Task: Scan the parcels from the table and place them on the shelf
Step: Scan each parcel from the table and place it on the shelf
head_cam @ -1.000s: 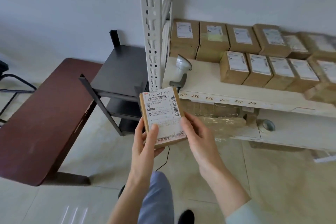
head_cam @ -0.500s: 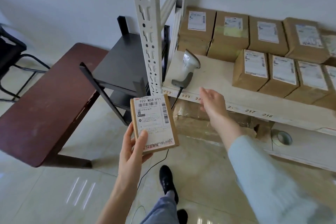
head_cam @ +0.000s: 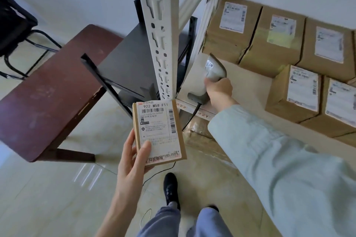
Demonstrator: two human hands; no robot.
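Observation:
My left hand [head_cam: 133, 161] holds a small brown parcel [head_cam: 158, 131] upright, its white label with barcodes facing me. The parcel hangs over the floor in front of the shelf's post. My right hand [head_cam: 219, 90] is wrapped around the handle of a grey barcode scanner [head_cam: 212, 71] that stands at the left end of the white shelf [head_cam: 248, 90]. The scanner's head points up and left. Its black cable drops over the shelf edge.
Several labelled brown boxes [head_cam: 269, 44] fill the back and right of the shelf. A perforated white post [head_cam: 159, 31] rises just left of the scanner. A dark red table [head_cam: 50, 90] and a black stand [head_cam: 131, 63] lie to the left. A black chair [head_cam: 13, 25] is far left.
My right hand left the parcel, reached to the shelf and closed on the scanner's handle. My left hand kept the parcel. I have stepped closer to the shelf.

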